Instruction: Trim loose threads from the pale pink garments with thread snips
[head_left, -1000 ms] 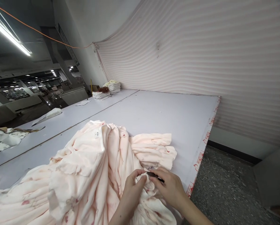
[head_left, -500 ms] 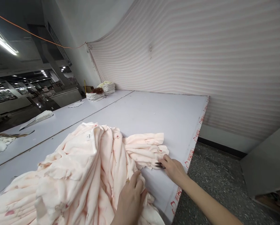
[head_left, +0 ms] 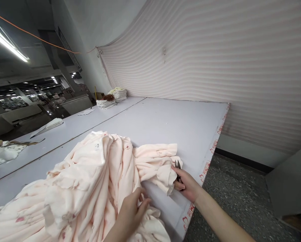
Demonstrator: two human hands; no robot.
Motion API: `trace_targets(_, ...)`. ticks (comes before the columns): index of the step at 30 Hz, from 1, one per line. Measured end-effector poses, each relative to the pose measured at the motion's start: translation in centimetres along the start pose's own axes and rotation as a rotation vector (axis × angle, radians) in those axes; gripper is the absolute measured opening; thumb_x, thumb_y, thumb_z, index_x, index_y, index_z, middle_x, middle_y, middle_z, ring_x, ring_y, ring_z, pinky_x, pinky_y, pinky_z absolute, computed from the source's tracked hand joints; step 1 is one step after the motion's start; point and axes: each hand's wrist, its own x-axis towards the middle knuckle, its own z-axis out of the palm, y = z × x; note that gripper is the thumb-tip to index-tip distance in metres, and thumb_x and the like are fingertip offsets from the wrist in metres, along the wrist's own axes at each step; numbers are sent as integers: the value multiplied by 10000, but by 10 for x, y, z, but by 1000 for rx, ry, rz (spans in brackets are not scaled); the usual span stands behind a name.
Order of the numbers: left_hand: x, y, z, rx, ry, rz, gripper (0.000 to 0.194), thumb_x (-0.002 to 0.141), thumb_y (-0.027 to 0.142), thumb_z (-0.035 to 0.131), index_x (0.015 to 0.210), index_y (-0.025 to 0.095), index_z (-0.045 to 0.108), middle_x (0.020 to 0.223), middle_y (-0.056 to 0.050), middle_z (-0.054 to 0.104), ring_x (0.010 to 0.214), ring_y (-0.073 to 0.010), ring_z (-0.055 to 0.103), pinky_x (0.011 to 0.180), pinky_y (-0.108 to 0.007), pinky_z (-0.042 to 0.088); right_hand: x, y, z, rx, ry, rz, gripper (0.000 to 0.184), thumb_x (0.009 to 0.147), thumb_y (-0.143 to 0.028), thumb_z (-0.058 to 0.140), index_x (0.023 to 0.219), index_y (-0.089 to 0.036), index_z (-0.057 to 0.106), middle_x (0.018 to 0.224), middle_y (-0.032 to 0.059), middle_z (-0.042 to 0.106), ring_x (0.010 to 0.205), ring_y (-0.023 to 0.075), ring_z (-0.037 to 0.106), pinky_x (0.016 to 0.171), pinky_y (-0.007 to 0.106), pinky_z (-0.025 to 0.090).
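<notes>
A heap of pale pink printed garments lies on the grey-white table. My right hand is closed on the lifted edge of a ruffled garment sleeve near the table's right edge, and it also grips small dark thread snips whose tips point up. My left hand lies on the folds at the heap's near side, its fingers curled into the cloth.
A corrugated shutter wall rises behind the table. Stacks of folded cloth sit at the far left end. Flat fabric pieces lie on the neighbouring table. The speckled floor drops off to the right past the red-marked table edge.
My right hand left the spot beside my left hand, went right to the ruffled sleeve with the snips, and now lifts its edge. My left hand stayed on the heap.
</notes>
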Motion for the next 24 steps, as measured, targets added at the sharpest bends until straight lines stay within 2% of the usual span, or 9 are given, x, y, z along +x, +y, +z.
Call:
trace_targets(4,16,17,11,-23,33,31,372,703,284,674,1022,210,499,808,-2,589,761,-182,575,686,-279,445,-11,9,32,105,-52,72,434,702,-588,586,601,-212,396,310,-151,205,293,21,85,334,182,126)
trace_targets(7,19,21,20,3,111,27,148,757,173,558,894,202,511,800,-9,580,744,-168,558,656,-263,428,-17,13,42,91,31,18,460,716,-630,536,591,-226,357,313,-151,168,310,34,92,341,186,159)
trace_targets(10,11,18,21,4,169,47,76,810,135,459,778,201,480,738,0,549,680,-145,538,610,-239,409,-16,11,32,-1,194,-90,460,727,-628,518,588,-236,320,336,-150,141,329,47,91,351,193,161)
trace_targets(14,2,14,18,-30,282,140,109,834,114,415,776,201,448,744,-8,519,655,-133,514,596,-230,407,-20,0,11,-158,310,-163,329,687,-491,647,679,-207,481,438,-97,361,368,72,276,388,201,224)
trace_targets(16,1,14,17,-41,317,183,129,828,86,404,775,200,437,765,-18,512,686,-136,518,613,-232,414,-32,-6,10,-382,402,-296,273,655,-418,693,765,-208,557,639,-19,540,543,136,478,468,221,330)
trace_targets(18,1,15,18,-41,337,209,139,822,71,405,773,198,429,776,-23,508,705,-136,522,624,-230,421,-47,-12,17,-731,438,-446,266,688,-405,663,881,-236,592,873,35,597,758,204,557,574,254,400)
trace_targets(20,1,16,18,-27,352,229,138,821,68,408,776,197,428,773,-23,505,703,-136,522,623,-229,427,-60,-16,30,-1033,304,-486,245,758,-421,591,942,-260,599,953,47,605,834,222,576,644,279,434)
trace_targets(22,1,17,19,-5,356,250,139,824,65,404,785,196,433,777,-27,512,711,-139,525,630,-233,435,-67,-18,42,-1147,92,-415,201,799,-406,552,916,-260,625,916,37,631,824,210,593,686,281,447)
trace_targets(24,0,17,18,14,352,262,148,824,58,396,795,196,441,784,-32,524,724,-142,531,640,-238,442,-66,-18,51,-1197,-13,-359,178,811,-375,546,879,-255,657,871,27,657,810,204,602,702,280,446)
